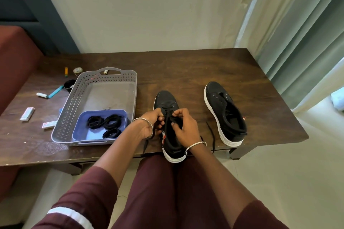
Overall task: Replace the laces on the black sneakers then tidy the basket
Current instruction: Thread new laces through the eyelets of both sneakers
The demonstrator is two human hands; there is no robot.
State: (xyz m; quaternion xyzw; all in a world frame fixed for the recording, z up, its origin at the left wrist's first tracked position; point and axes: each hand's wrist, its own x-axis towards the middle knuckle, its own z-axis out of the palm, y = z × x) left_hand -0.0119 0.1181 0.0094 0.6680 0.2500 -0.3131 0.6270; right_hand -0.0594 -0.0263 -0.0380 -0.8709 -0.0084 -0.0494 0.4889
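I am looking down at a dark wooden table (186,69). Both hands are working on the near black sneaker (166,99), which is sitting at the table's front edge with its heel overhanging toward me. The left hand (151,122) is pinching the black lace (213,139) beside the eyelets. The right hand (183,126) is pinching it too, fingers curled over the tongue. Loose lace ends are trailing on both sides. The second sneaker (223,113) is standing well apart to the right. The grey basket (74,102) is sitting to the left, holding a blue tray (81,128) of coiled laces (108,121).
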